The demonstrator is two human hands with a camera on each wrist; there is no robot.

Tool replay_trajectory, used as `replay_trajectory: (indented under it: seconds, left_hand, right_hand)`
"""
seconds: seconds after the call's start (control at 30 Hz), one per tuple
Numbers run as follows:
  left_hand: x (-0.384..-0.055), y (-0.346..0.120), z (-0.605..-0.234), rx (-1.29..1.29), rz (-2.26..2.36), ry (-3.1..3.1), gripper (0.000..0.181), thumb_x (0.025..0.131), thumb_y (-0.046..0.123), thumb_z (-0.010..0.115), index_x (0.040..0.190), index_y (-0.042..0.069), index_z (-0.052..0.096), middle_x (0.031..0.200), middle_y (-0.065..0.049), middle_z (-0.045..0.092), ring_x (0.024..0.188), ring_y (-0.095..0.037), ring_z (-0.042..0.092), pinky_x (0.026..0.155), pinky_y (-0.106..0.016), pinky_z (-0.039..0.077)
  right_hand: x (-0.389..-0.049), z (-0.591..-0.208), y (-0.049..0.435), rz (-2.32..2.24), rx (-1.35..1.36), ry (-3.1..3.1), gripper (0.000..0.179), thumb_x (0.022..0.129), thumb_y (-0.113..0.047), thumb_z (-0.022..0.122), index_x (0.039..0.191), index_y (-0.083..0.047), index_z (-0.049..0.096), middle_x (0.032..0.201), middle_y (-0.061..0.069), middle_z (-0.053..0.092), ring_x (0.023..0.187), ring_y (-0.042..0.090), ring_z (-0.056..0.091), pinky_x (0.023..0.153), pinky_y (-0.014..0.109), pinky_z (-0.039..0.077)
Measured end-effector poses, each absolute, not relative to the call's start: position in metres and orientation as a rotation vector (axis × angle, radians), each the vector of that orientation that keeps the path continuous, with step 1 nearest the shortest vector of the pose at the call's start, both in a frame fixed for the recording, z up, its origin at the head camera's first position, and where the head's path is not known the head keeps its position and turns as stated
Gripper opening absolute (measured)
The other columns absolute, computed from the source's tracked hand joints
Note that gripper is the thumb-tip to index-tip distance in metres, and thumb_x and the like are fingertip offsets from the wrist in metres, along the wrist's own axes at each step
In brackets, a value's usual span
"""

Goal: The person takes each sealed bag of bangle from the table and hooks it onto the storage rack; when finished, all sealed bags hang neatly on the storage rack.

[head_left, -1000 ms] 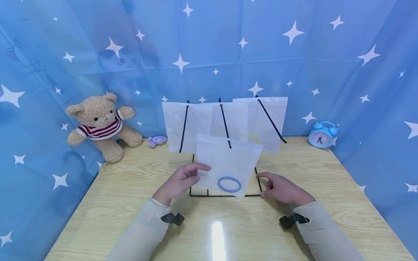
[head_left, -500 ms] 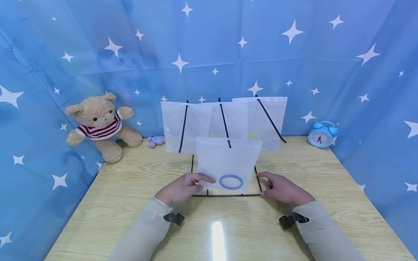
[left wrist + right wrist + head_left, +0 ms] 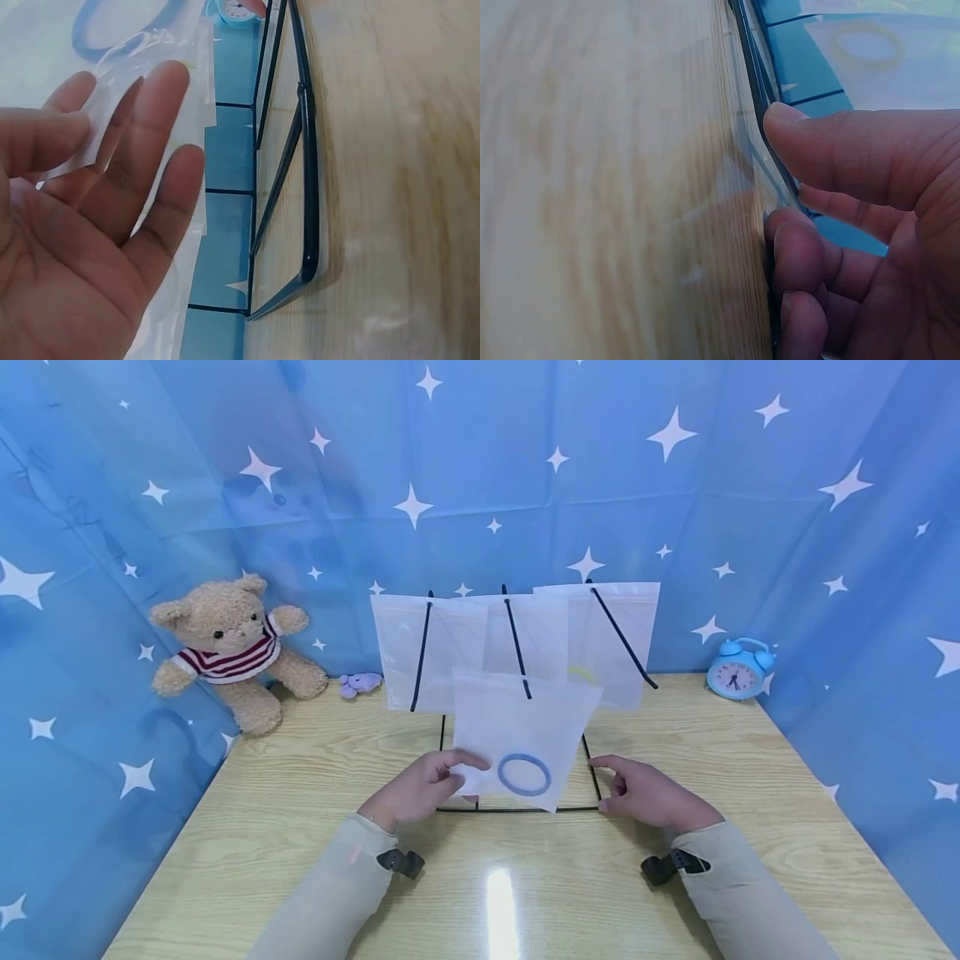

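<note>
My left hand [image 3: 420, 787] pinches the lower left corner of a frosted zip bag [image 3: 525, 718] between thumb and fingers; the left wrist view shows that corner [image 3: 82, 142] gripped. A blue ring [image 3: 501, 774] shows inside the bag, which hangs slightly askew from the front prong of a black wire rack [image 3: 517, 810]. My right hand [image 3: 656, 793] holds the front right corner of the rack's base. In the right wrist view its thumb [image 3: 817, 154] lies against the black rod and the other fingers curl in below. Other frosted bags [image 3: 626, 618] hang behind on the rack, one with a yellow ring [image 3: 581, 673] in it.
At the back left a teddy bear [image 3: 232, 643] in a striped shirt leans on the starry blue curtain [image 3: 480, 460]. A small purple toy [image 3: 361, 684] lies beside it. A blue alarm clock [image 3: 738, 670] stands at the back right of the wooden table [image 3: 300, 785].
The pinched bag straightened out half a second ago and is skewed again now, its ring a little further left. My left hand has shifted slightly with it; the right hand stays put.
</note>
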State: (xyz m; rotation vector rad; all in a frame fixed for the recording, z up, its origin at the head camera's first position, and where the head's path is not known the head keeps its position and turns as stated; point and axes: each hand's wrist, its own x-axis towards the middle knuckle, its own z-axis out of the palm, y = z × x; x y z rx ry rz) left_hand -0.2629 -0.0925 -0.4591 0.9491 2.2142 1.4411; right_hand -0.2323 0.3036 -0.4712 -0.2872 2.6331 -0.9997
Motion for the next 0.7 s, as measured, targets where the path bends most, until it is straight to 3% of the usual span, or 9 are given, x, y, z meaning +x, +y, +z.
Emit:
replay_trajectory:
  seconds: [0.07, 0.17, 0.23, 0.33, 0.43, 0.7]
  left_hand:
    - [-0.2628, -0.092, -0.4588, 0.919, 1.459, 2.216, 0.042, 0.108, 0.002, 0.042, 0.14, 0.018, 0.065, 0.155, -0.011, 0.056, 0.071, -0.024, 0.074, 0.037, -0.022, 0.03]
    - [-0.2635, -0.092, -0.4589, 0.87, 1.485, 2.23, 0.042, 0.109, 0.003, 0.043, 0.141, 0.02, 0.064, 0.149, -0.014, 0.061, 0.094, -0.031, 0.078, 0.037, -0.022, 0.029]
    - [-0.2641, -0.0924, -0.4593, 0.842, 1.499, 2.246, 0.042, 0.109, 0.004, 0.044, 0.142, 0.022, 0.063, 0.137, -0.014, 0.07, 0.073, -0.031, 0.074, 0.037, -0.021, 0.029]
    - [-0.2656, -0.0934, -0.461, 0.815, 1.521, 2.246, 0.041, 0.11, 0.004, 0.045, 0.143, 0.022, 0.062, 0.114, -0.015, 0.079, 0.045, -0.022, 0.05, 0.038, -0.021, 0.028]
    - [-0.2668, -0.0944, -0.4618, 0.807, 1.555, 2.225, 0.041, 0.11, 0.003, 0.045, 0.145, 0.018, 0.061, 0.105, -0.019, 0.08, 0.04, -0.011, 0.029, 0.039, -0.021, 0.027]
    - [-0.2679, -0.0949, -0.4595, 0.791, 1.663, 2.188, 0.044, 0.11, 0.0, 0.044, 0.149, 0.015, 0.057, 0.106, -0.029, 0.077, 0.039, -0.007, 0.028, 0.039, -0.021, 0.025]
  right_hand:
    - [-0.2323, -0.471, 0.3035, -0.995, -0.29, 2.636, 0.069, 0.093, -0.016, 0.081, 0.154, -0.007, 0.05, 0.082, 0.004, 0.057, 0.069, 0.021, 0.051, 0.058, 0.033, 0.043]
    - [-0.2325, -0.4711, 0.3035, -0.989, -0.293, 2.641, 0.07, 0.093, -0.016, 0.081, 0.155, -0.007, 0.05, 0.083, 0.004, 0.057, 0.069, 0.021, 0.051, 0.058, 0.033, 0.043]
    - [-0.2325, -0.4713, 0.3035, -0.989, -0.297, 2.64, 0.069, 0.093, -0.016, 0.08, 0.155, -0.007, 0.049, 0.082, 0.004, 0.057, 0.069, 0.021, 0.05, 0.058, 0.033, 0.042]
    - [-0.2325, -0.4717, 0.3033, -0.992, -0.295, 2.636, 0.069, 0.094, -0.016, 0.08, 0.155, -0.007, 0.049, 0.082, 0.004, 0.056, 0.068, 0.021, 0.05, 0.057, 0.033, 0.042]
    - [-0.2327, -0.4719, 0.303, -0.989, -0.289, 2.636, 0.069, 0.094, -0.016, 0.08, 0.155, -0.008, 0.05, 0.082, 0.004, 0.056, 0.068, 0.02, 0.05, 0.057, 0.033, 0.043]
    - [-0.2324, -0.4721, 0.303, -0.993, -0.29, 2.644, 0.069, 0.093, -0.017, 0.081, 0.155, -0.008, 0.051, 0.083, 0.004, 0.057, 0.07, 0.02, 0.051, 0.058, 0.033, 0.043]
